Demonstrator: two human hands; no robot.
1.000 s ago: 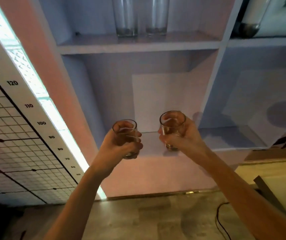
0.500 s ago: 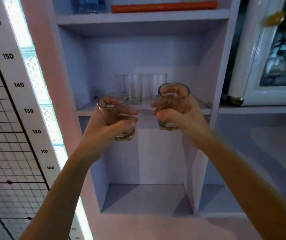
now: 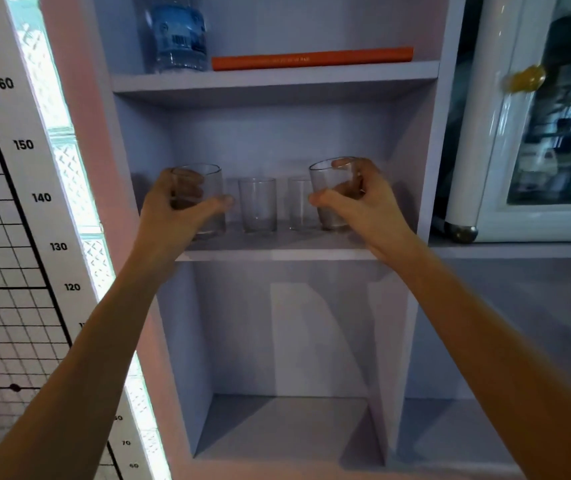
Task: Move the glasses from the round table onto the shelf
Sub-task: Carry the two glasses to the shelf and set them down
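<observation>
On the shelf (image 3: 277,249), two glasses (image 3: 257,204) are standing; both hands' fingers (image 3: 187,188) are gripping two more, not yet released.

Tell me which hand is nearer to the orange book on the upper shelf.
Right. The right hand sits below the orange book, under its right half; the left hand is lower left, beyond the book's left end.

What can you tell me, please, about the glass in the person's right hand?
The glass is a clear, plain, straight-sided tumbler that looks empty. It is tilted slightly, rim leaning left. The right hand wraps it from the right, thumb across the front, fingers behind. It sits at the right end of the middle shelf, partly in front of another glass; whether its base rests on the board I cannot tell.
</observation>
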